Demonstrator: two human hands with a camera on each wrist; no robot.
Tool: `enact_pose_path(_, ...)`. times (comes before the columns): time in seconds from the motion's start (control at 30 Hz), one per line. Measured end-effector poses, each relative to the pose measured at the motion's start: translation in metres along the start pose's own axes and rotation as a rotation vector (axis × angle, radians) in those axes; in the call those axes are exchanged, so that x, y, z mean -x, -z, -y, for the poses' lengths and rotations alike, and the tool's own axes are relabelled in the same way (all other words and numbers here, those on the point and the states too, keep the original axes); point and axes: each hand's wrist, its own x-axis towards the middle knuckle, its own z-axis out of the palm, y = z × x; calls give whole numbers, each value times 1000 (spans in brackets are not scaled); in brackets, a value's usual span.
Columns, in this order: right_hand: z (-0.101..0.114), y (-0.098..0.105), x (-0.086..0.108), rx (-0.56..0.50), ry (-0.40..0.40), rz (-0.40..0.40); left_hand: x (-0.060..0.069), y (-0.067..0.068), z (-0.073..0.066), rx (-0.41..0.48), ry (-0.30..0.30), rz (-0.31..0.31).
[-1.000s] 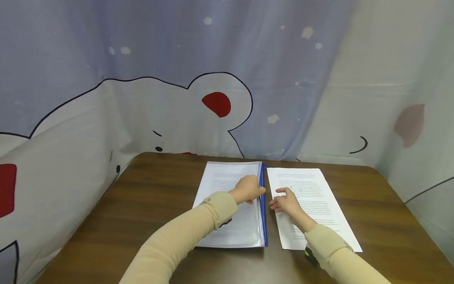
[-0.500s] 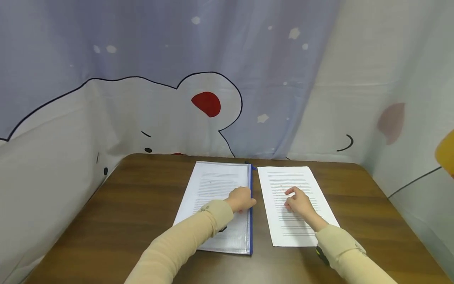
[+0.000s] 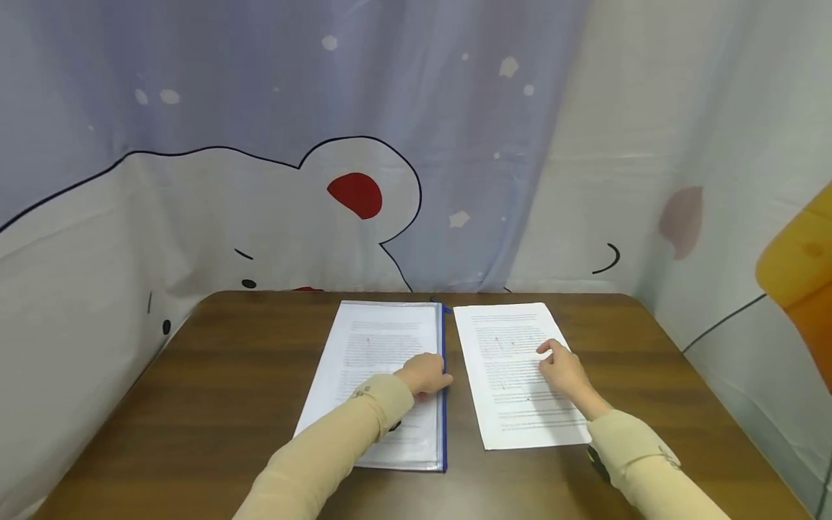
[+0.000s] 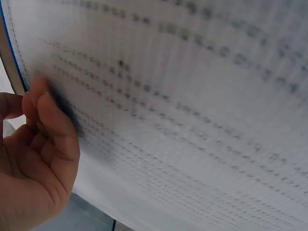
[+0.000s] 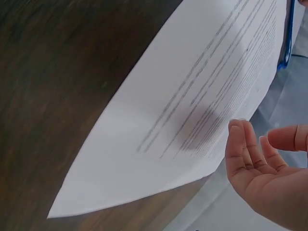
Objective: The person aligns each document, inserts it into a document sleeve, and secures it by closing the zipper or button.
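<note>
A see-through zip folder with a blue edge lies left of centre on the table, printed paper showing through it. My left hand is at its blue right edge, thumb and curled fingers pinching there. In the left wrist view, the fingers hide the spot where they meet that edge. To the right lies a loose printed sheet. Above it my right hand hovers with relaxed, slightly bent fingers and holds nothing. A gap shows between that thumb and forefinger in the right wrist view.
Both lie on a brown wood-grain table. A printed curtain hangs behind the table and along its sides. A strip of bare table separates the folder from the sheet.
The folder has shifted towards me along with my left hand, and its right edge lies flatter. My right hand has moved right, from the sheet's left edge to above its right part.
</note>
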Motion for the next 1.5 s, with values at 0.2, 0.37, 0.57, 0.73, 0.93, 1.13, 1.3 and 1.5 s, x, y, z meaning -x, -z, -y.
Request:
enact_pose_path(0.2,-14,15,-5,49,-52,1,-3,4,-9,4,-35,-141)
enact_pose_path(0.37,-24,28,-10,101,-80,73,-4,2,-18,147,-124,-261)
enact_pose_path(0.57,-38,44,-15,-14,-152,195,-1,6,-36,622,2,-224)
enact_pose_path(0.73,-46,48,-18,-229,-277,208,6,12,-52,1133,224,-96)
enact_pose_path(0.93,-44,43,-20,-326,-416,145,8,14,-62,1437,325,-86)
enact_pose_path(1.13,-38,40,-20,-441,-483,168,0,10,-63,1482,423,-150)
enact_pose_path(1.3,-37,39,-14,-433,-418,260,-25,-6,-49,1361,499,-156)
enact_pose_path(1.5,-34,38,-16,-383,-277,309,-48,-24,-28,1240,368,-153)
